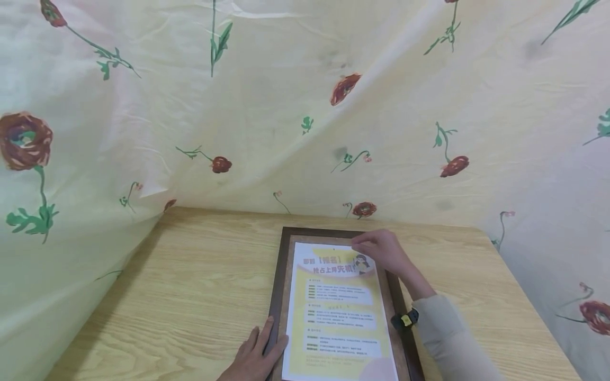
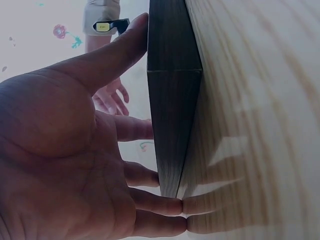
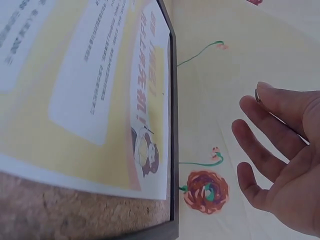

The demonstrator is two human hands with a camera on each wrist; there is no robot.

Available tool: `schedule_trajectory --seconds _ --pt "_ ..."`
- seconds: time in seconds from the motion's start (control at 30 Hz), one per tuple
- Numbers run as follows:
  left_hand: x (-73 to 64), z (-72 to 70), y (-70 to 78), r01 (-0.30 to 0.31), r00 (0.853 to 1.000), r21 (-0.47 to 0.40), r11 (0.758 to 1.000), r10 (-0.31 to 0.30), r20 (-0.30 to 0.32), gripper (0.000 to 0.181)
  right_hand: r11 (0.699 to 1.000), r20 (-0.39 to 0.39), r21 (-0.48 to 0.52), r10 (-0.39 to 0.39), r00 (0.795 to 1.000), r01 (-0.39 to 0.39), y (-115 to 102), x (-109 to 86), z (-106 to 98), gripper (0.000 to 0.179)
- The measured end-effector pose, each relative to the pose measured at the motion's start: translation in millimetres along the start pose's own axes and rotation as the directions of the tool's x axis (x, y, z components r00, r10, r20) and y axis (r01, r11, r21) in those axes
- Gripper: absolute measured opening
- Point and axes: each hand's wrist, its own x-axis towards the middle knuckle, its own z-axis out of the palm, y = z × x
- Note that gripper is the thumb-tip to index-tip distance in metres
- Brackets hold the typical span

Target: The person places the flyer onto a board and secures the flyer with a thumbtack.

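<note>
A cork board (image 1: 350, 239) in a dark brown wooden frame (image 1: 319, 232) lies on the table. A yellow and white printed sheet (image 1: 338, 312) covers most of its cork. Beside the sheet's top right corner, my right hand (image 1: 381, 248) is raised over the board. Its thumb and index finger pinch a small, thin metal thumbtack (image 3: 257, 95), seen edge-on; the other fingers are loosely bent. My left hand (image 1: 257, 352) steadies the frame's left side, thumb over the top edge. Its straight fingers (image 2: 155, 202) touch the frame's side and the tabletop.
The light wood-grain table (image 1: 205, 280) extends on both sides of the board. A pale cloth (image 1: 267, 95) with red flowers hangs behind and around it. A dark band with a yellow tag (image 1: 406, 320) sits on the right wrist.
</note>
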Motion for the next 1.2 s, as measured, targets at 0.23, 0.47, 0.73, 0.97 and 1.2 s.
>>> schedule_trajectory --seconds 0.23,0.47,0.73,0.97,1.2 --pt "-0.6 -0.2 0.7 0.003 1.000 0.030 1.000 -0.002 -0.004 0.095 1.000 0.001 0.009 0.002 1.000 -0.002 -5 9.0 6 0.012" --pt "-0.2 -0.8 0.8 -0.002 1.000 0.037 0.999 0.002 -0.002 0.096 0.999 0.003 0.051 0.006 1.000 -0.006 -7 15.5 10 0.011" --pt "-0.3 0.5 1.2 0.028 1.000 0.038 0.999 -0.028 0.013 0.098 0.995 0.018 0.085 0.057 0.998 -0.058 -6 21.2 15 0.011" --pt "-0.5 1.7 0.2 0.027 1.000 0.038 0.999 -0.027 0.010 0.096 0.994 0.016 0.103 0.046 0.999 -0.048 -4 26.3 18 0.015" --pt "-0.1 0.8 1.1 0.027 1.000 0.054 0.998 -0.028 0.011 0.096 0.989 0.034 0.140 0.040 0.999 -0.044 -3 30.5 19 0.016"
